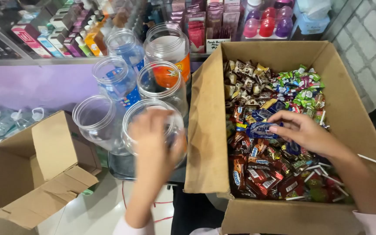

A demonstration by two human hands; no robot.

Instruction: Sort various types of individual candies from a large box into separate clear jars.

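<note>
My left hand point(153, 139) hovers over the mouth of the nearest clear plastic jar point(132, 114), blurred by motion; what it holds is hidden. My right hand point(303, 132) is inside a big cardboard box point(353, 104) full of wrapped sweets and pinches a blue-wrapped candy bar point(260, 129). The box holds brown and red bars near me, green and pink sweets far right, and brown-and-white wrappers at the back.
Several more open clear jars point(117, 78) stand behind the nearest one. A smaller cardboard box point(40, 174) with open flaps lies at the left. A glass counter with small boxes and bottles point(66, 39) runs along the back. A tiled floor point(373, 43) shows at right.
</note>
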